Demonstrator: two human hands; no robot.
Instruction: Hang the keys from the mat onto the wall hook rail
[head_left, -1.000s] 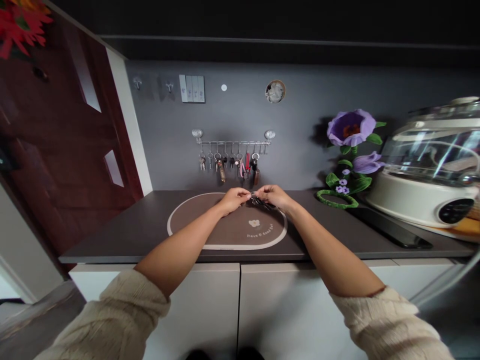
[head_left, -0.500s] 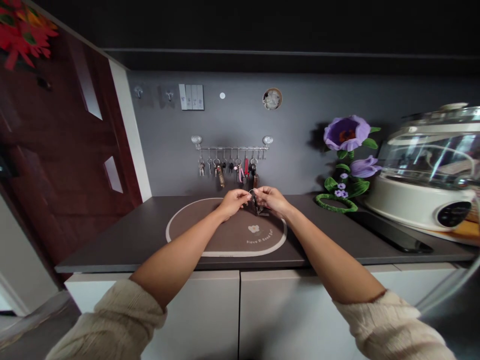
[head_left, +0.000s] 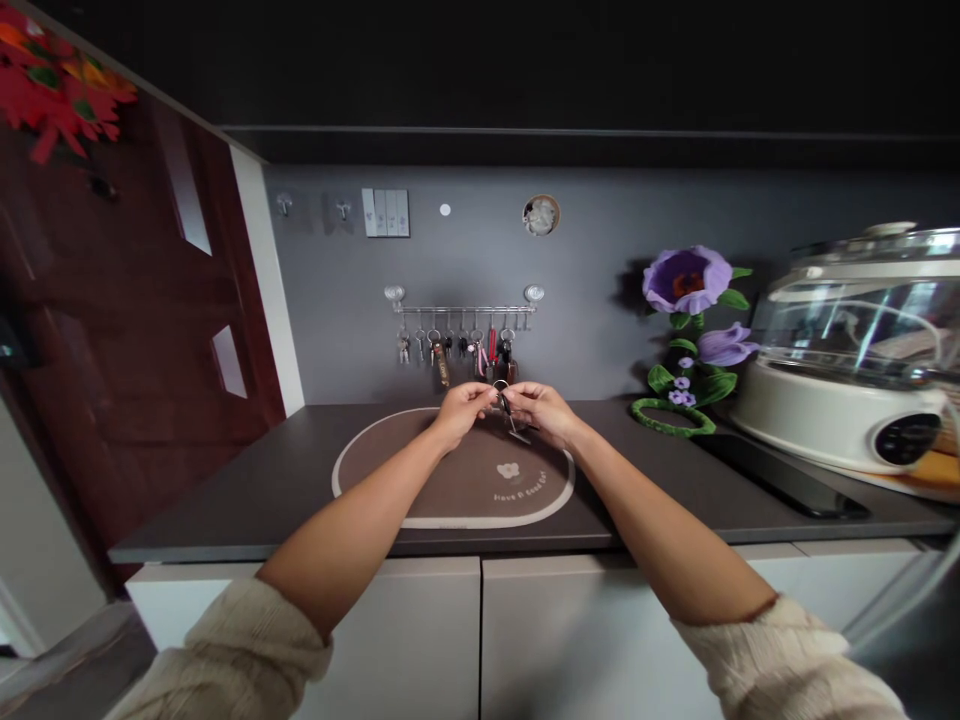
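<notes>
Both hands are raised above a brown oval mat (head_left: pixel 442 490), pinching one key ring (head_left: pixel 500 385) between them. The fingers of my left hand (head_left: pixel 465 408) close on the ring's left side. On its other side, my right hand (head_left: pixel 541 408) pinches it near the dark keys (head_left: pixel 506 403). A metal key or tag (head_left: pixel 519 435) dangles below the fingers; its exact kind is hard to make out. Just behind the hands, several bunches of keys (head_left: pixel 441 362) hang from a clear hook rail (head_left: pixel 465 309) on the grey wall.
The mat lies on a dark counter (head_left: pixel 247 480) above white cabinet doors. To the right stand a purple knitted flower (head_left: pixel 686 280), a black phone (head_left: pixel 787 482) and a white appliance with a clear cover (head_left: pixel 832 410). A dark upper cabinet (head_left: pixel 480 80) overhangs the counter.
The view has tilted up slightly, so the scene sits lower. The hands still pinch the key ring, which now stands more upright, and the hanging metal piece has swung.
</notes>
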